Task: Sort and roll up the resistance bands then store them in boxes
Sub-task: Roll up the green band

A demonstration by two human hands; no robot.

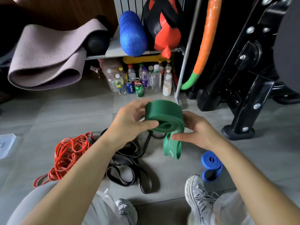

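Note:
A wide green resistance band [164, 113] is partly wound into a coil, held above the floor between both hands. My left hand [129, 125] grips the coil's left side, thumb across its front edge. My right hand [194, 132] holds the right side, thumb on the loose tail, which hangs down in a short loop. On the floor lie a tangle of thin red bands [68, 153] at the left, a heap of black bands [129, 166] in the middle, and a rolled blue band [211, 164] at the right.
Several bottles and cans [139, 80] stand under a metal shelf [116, 52] that carries a blue foam roller [132, 34] and a folded mat [47, 59]. A black machine frame [240, 88] stands at the right. My shoes [197, 197] are at the bottom.

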